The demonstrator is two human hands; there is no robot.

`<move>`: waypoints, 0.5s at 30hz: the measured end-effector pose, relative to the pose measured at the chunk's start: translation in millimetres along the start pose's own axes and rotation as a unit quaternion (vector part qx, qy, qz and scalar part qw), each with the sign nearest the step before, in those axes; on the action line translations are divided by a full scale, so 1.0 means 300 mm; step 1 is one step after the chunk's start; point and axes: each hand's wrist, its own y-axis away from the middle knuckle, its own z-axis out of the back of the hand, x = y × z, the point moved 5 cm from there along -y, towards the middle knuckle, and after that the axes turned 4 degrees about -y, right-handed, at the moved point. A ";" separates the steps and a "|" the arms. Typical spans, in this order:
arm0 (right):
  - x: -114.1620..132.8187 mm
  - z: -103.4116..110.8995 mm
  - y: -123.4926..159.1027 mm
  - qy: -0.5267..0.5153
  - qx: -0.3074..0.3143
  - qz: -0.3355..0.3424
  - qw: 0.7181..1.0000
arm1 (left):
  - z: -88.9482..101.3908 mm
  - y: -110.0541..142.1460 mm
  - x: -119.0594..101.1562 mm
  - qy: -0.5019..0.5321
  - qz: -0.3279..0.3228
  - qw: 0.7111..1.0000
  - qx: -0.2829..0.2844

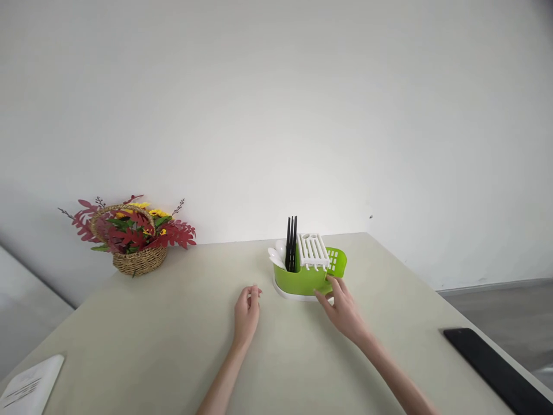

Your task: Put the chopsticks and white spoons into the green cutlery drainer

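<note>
Table (164, 340): flower basket (140, 261); left hand (247, 314) curled closed; right hand (344, 310) at caddy (298, 283), grip unclear.

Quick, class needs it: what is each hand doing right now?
Left hand: loosely curled, holding nothing visible.
Right hand: fingers at the green holder; grip cannot be told.

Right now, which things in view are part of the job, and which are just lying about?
Part of the job, judging by the right hand there:
- green utensil caddy
- white slotted rack
- black chopsticks
- white spoons

Lying about:
- flower basket
- flat black object
- white slotted item
</note>
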 end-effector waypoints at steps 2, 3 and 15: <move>-0.030 -0.032 -0.028 0.029 0.004 -0.003 1.000 | -0.004 0.005 -0.007 -0.012 -0.005 1.000 0.005; -0.046 -0.041 -0.038 0.038 0.002 -0.005 0.999 | -0.004 0.006 -0.008 -0.016 -0.007 1.000 0.003; -0.250 0.026 -0.161 0.073 0.020 -0.006 0.997 | -0.002 0.007 0.013 -0.050 -0.033 0.998 0.000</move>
